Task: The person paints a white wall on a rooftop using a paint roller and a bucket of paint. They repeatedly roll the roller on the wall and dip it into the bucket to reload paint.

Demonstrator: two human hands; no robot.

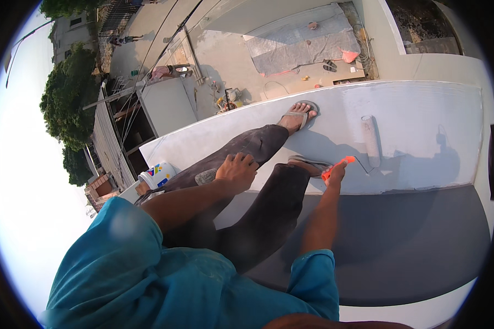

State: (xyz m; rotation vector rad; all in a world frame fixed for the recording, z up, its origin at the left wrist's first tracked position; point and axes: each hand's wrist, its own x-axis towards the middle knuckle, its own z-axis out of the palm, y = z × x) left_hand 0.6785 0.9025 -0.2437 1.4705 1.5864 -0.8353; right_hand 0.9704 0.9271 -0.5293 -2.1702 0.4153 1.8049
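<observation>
My right hand (335, 174) is wrapped round the orange handle of a paint roller (371, 141). The roller's pale, paint-coated sleeve lies on a white ledge (422, 101), with its thin wire frame bent round towards my hand. Bare of any tool, my left hand (237, 173) rests on my dark trouser leg, its fingers slightly bent and apart. My feet, in grey flip-flops (311, 107), stand on the ledge left of the roller. A white paint bucket (158, 175) with coloured print sits beyond my left leg; its contents are hidden.
The ledge's far edge (230, 116) drops to a yard below, where a grey sheet (307, 46) and loose items lie. Nearer me is a dark grey surface (411, 241). A wall (428, 68) rises beyond the ledge at right. Cables (170, 44) cross at upper left.
</observation>
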